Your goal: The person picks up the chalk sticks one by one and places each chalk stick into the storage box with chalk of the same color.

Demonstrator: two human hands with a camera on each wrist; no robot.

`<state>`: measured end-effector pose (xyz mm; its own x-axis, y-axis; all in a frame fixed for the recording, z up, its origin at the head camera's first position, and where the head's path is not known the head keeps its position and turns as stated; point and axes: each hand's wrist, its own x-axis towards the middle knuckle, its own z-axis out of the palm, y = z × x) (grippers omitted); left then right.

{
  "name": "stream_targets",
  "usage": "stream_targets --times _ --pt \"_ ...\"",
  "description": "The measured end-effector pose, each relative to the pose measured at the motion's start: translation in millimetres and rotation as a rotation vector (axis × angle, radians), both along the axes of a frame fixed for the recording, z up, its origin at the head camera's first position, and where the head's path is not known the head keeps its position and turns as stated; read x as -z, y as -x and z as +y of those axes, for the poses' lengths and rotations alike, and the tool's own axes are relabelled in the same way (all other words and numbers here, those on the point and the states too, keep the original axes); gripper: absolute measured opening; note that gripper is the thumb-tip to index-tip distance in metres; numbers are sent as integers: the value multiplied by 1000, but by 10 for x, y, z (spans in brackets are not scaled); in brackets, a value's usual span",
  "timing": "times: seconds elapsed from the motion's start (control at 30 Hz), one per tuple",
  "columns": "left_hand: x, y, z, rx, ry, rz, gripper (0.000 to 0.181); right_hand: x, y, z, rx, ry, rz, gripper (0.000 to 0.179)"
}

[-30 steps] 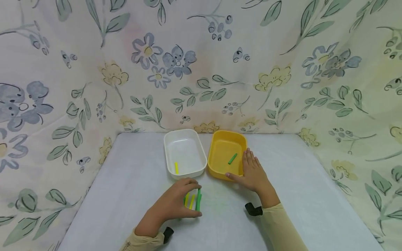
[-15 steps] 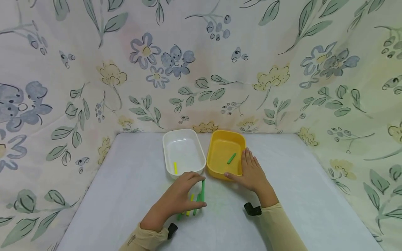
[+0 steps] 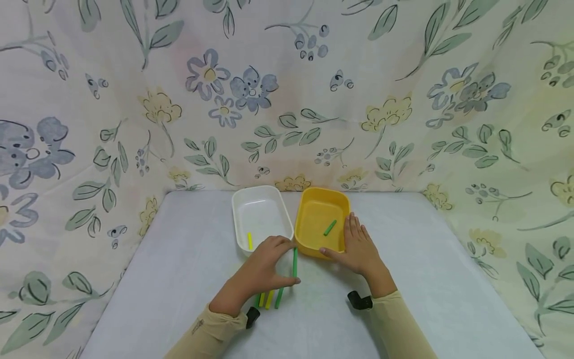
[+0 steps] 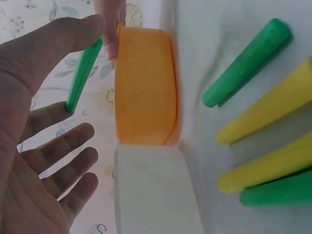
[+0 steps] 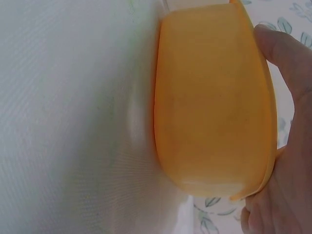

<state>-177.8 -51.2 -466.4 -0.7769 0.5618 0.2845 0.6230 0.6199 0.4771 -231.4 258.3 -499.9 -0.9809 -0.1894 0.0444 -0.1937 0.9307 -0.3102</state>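
Between thumb and forefinger, my left hand [image 3: 257,267] pinches a green chalk stick [image 3: 295,263] by its two ends, lifted above the table just in front of the trays. The left wrist view shows the same green chalk [image 4: 83,78], with the other fingers spread apart. My right hand [image 3: 364,254] rests on the front right corner of the yellow tray [image 3: 316,209], fingers straight along its side and thumb on the front rim. Inside that tray lies another green chalk stick [image 3: 330,228]. The white tray [image 3: 264,219] beside it holds a yellow chalk stick [image 3: 250,241].
Below my left hand, several loose chalk sticks lie on the white tabletop, among them a green one [image 4: 246,63] and a yellow one [image 4: 268,109]. Behind the trays hangs a flowered cloth [image 3: 287,124].
My left hand has lifted the green chalk stick away from the others and carried it forward and right, toward the trays. The right hand keeps its place on the yellow tray.
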Motion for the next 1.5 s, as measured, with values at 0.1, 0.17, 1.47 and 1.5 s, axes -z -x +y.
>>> stream_targets --times 0.1,0.17,1.47,1.5 --pt "-32 50 33 7 -7 -10 79 -1 -7 5 -1 -5 2 139" --pt "-49 96 48 5 -2 -13 79 0 -11 9 -1 -9 5 138" --pt "-180 866 468 -104 116 -173 86 -34 -15 -11 -3 -7 -14 137" --pt "-175 870 470 -103 118 -167 86 -33 -15 -10 -3 -7 -12 137"
